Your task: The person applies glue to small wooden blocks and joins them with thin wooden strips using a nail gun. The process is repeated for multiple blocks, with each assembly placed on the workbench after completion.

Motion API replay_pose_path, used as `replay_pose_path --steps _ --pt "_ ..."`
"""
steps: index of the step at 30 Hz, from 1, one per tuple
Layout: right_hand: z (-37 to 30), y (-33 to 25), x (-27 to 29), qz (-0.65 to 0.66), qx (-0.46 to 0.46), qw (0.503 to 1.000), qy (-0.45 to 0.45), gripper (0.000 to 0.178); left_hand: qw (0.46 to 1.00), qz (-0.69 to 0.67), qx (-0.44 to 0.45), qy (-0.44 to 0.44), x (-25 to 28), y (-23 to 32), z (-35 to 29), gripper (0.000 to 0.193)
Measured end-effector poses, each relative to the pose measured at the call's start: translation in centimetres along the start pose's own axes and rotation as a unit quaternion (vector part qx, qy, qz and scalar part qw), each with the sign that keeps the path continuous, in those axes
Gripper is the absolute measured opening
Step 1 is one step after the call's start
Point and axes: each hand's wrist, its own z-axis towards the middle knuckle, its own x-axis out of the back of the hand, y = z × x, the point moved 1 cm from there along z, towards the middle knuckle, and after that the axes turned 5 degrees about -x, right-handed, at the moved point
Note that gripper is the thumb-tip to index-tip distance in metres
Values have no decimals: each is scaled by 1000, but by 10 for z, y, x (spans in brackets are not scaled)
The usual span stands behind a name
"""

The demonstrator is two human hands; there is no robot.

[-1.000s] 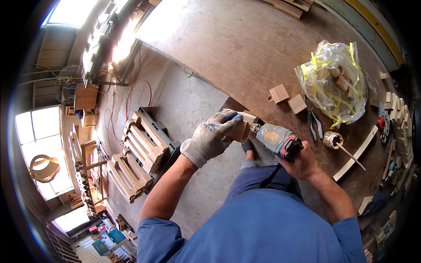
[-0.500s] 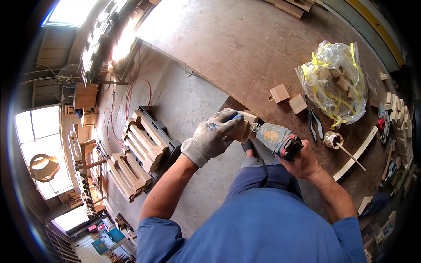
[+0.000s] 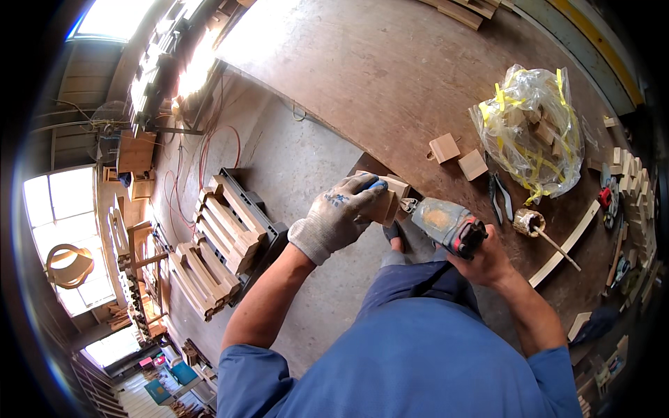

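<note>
In a grey-white work glove, my left hand (image 3: 336, 213) is closed over a wooden piece (image 3: 383, 207), made of blocks set together, at the corner of the brown tabletop. The gloved fingers lie over its top and hide part of it. Bare, my right hand (image 3: 489, 259) grips a nail gun (image 3: 446, 221) with a scuffed grey body and a black-and-red rear end. Its metal nose points left at the wood, with a small gap seen between them. The handle is mostly hidden under the body and my fingers.
On the brown table (image 3: 362, 83) lie two wood blocks (image 3: 444, 148), pliers (image 3: 499, 198), a clear plastic bag (image 3: 533, 132) with wood pieces, a glue brush (image 3: 529, 223) and a wooden strip (image 3: 566, 244). At left, stacked wooden frames (image 3: 226, 230) stand on a black pallet (image 3: 275, 233). Red hoses (image 3: 206, 150) trail behind.
The nail gun has shifted slightly right, so its nose sits farther from the wooden piece. My left hand keeps its hold on the wood.
</note>
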Motion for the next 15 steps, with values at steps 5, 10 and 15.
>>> replay_pose_path --steps 5,10,15 --pt "-15 3 -1 -12 -31 999 -11 22 1000 -1 -9 8 -1 -1 1 71" --pt "-21 -7 -1 -14 -30 999 -15 21 1000 3 -15 13 -2 -3 0 73" --pt "-21 -6 -7 -10 -21 1000 -20 19 1000 11 -13 5 -3 -4 -1 76"
